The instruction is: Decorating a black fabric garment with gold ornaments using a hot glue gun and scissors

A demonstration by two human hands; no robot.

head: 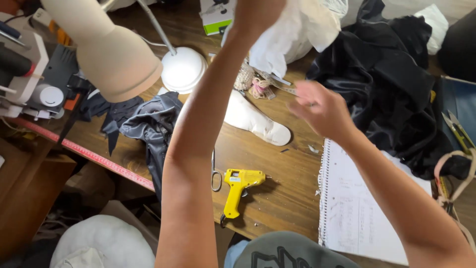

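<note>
My left hand (255, 14) is raised high at the top of the view, closed on a piece of white fabric (292, 34) that hangs down from it. My right hand (321, 110) hovers lower over the wooden table (277, 193), blurred, fingers spread, holding nothing visible. Below the hands lies a white shoe-sole-shaped piece (255, 119). A yellow glue gun (239, 187) lies near the table's front edge, with scissors (215, 173) partly hidden behind my left forearm.
A beige desk lamp (106, 47) with a white round base (183, 69) stands at left. Black cloth (391, 84) is heaped at right, grey cloth (151, 124) at left. A spiral notebook (357, 208) lies front right; a sewing machine (34, 74) sits far left.
</note>
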